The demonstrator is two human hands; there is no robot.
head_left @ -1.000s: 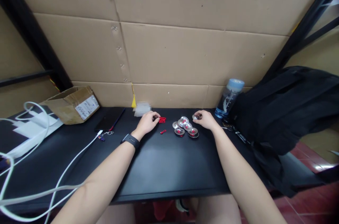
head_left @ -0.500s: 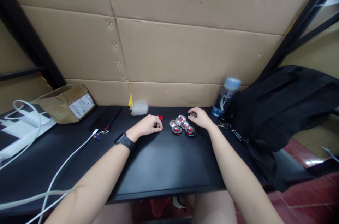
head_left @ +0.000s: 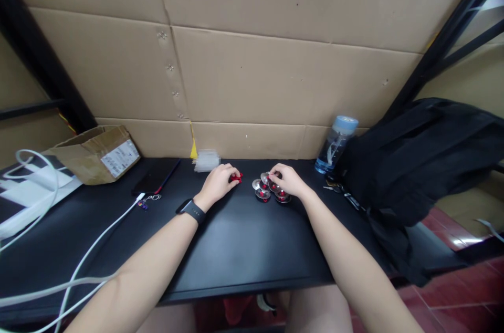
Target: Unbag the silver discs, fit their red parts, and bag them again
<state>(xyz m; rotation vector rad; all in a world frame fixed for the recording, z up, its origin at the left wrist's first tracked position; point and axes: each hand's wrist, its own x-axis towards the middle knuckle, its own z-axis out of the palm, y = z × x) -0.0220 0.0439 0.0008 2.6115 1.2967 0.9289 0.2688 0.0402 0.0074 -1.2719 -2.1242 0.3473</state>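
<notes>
Several round silvery metal discs with red centres (head_left: 262, 194) lie in a cluster on the black table (head_left: 252, 249). My right hand (head_left: 287, 180) is at the upper right of this cluster, its thumb and fingers closed on one of the discs. To the left, my left hand (head_left: 221, 183), with a dark watch on the wrist, is curled over a small bunch of red cord (head_left: 237, 178), fingers pinched on it. The fingers hide part of the cord.
Behind stand a clear plastic pack (head_left: 207, 160) and a cardboard wall. On the left are an open carton (head_left: 98, 157), a phone (head_left: 151, 180) and white cables. A water bottle (head_left: 336, 146), keys and a black backpack (head_left: 413, 159) are on the right.
My right hand has moved left, from beside the discs onto the cluster. My left hand has shifted slightly up at the red cord.
</notes>
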